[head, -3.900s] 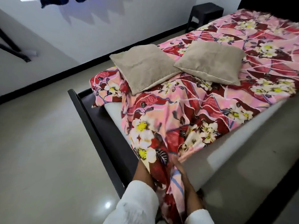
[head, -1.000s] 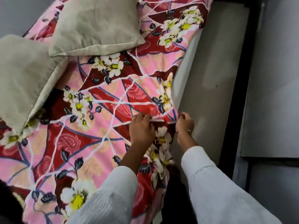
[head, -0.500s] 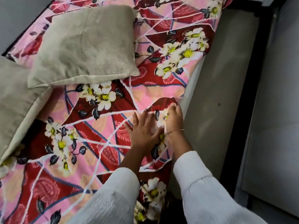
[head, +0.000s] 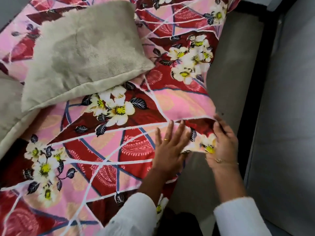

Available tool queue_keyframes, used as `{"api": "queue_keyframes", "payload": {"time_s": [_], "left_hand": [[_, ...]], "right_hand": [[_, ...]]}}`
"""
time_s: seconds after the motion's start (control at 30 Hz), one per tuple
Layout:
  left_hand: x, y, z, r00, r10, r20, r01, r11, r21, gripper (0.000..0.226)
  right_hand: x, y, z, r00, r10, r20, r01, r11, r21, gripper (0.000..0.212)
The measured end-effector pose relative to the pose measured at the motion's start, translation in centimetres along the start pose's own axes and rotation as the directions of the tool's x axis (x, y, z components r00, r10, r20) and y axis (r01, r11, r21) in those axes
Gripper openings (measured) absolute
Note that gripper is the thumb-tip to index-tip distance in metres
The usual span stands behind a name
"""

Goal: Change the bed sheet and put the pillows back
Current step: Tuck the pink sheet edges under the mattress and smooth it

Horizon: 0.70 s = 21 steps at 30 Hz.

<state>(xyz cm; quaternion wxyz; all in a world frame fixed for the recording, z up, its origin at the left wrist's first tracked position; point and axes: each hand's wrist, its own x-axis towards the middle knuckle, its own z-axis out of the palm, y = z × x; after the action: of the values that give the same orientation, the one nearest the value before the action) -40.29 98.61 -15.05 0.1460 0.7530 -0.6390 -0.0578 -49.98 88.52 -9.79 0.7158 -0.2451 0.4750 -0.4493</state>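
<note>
A pink and red floral bed sheet (head: 109, 150) covers the mattress. Two beige pillows lie on it: one (head: 85, 53) at the upper left, the other (head: 8, 108) cut off by the left edge. My left hand (head: 168, 149) lies flat on the sheet with fingers spread, close to the mattress's right edge. My right hand (head: 221, 143) holds the sheet's hanging edge at the mattress side, fingers curled around the fabric. The grey mattress side (head: 226, 65) shows bare beyond the sheet's edge.
A black bed frame rail (head: 260, 82) runs along the right side of the mattress. Grey floor (head: 289, 116) lies beyond it. White sleeves cover both my forearms at the bottom of the view.
Both hands have moved further along the mattress's right edge, away from the corner. My left hand now lies flatter with spread fingers, and my right hand has taken the sheet's edge.
</note>
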Motion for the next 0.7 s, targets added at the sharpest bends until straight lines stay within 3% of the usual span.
{"api": "queue_keyframes", "payload": {"time_s": [0.13, 0.2, 0.3, 0.37, 0.43, 0.53, 0.63, 0.7], "left_hand": [[-0.2, 0.4, 1.0, 0.990, 0.069, 0.120, -0.081, 0.992, 0.101, 0.053], [0.0, 0.2, 0.8, 0.984, 0.079, 0.162, -0.102, 0.985, 0.138, 0.047], [0.8, 0.2, 0.3, 0.979, 0.128, 0.157, -0.144, 0.985, 0.098, 0.045], [1.2, 0.1, 0.1, 0.979, 0.158, 0.126, -0.163, 0.986, 0.031, 0.047], [1.7, -0.3, 0.0, 0.986, 0.138, 0.096, -0.138, 0.990, -0.005, 0.048], [1.5, -0.5, 0.1, 0.987, 0.144, 0.069, -0.145, 0.989, 0.002, 0.049], [0.6, -0.9, 0.2, 0.983, 0.181, 0.001, -0.181, 0.983, -0.017, 0.043], [-0.4, -1.4, -0.1, 0.990, 0.137, -0.041, -0.137, 0.990, 0.017, 0.043]], "right_hand": [[1.6, 2.3, -4.5, 0.984, 0.024, -0.174, -0.054, 0.984, -0.170, 0.052], [2.4, 4.0, -5.4, 0.962, 0.069, -0.265, -0.156, 0.933, -0.323, 0.057], [3.8, 5.3, -4.9, 0.887, 0.098, -0.452, -0.326, 0.826, -0.460, 0.032], [5.0, 5.9, -4.4, 0.855, -0.014, -0.518, -0.337, 0.744, -0.576, 0.034], [5.8, 6.5, -3.6, 0.876, -0.104, -0.471, -0.307, 0.632, -0.711, 0.029], [5.6, 7.8, -2.2, 0.927, -0.032, -0.373, -0.304, 0.517, -0.800, 0.034], [4.4, 9.5, -1.5, 0.963, 0.054, -0.266, -0.247, 0.578, -0.778, 0.046], [2.8, 10.1, -1.2, 0.956, 0.083, -0.280, -0.270, 0.613, -0.742, 0.049]]}}
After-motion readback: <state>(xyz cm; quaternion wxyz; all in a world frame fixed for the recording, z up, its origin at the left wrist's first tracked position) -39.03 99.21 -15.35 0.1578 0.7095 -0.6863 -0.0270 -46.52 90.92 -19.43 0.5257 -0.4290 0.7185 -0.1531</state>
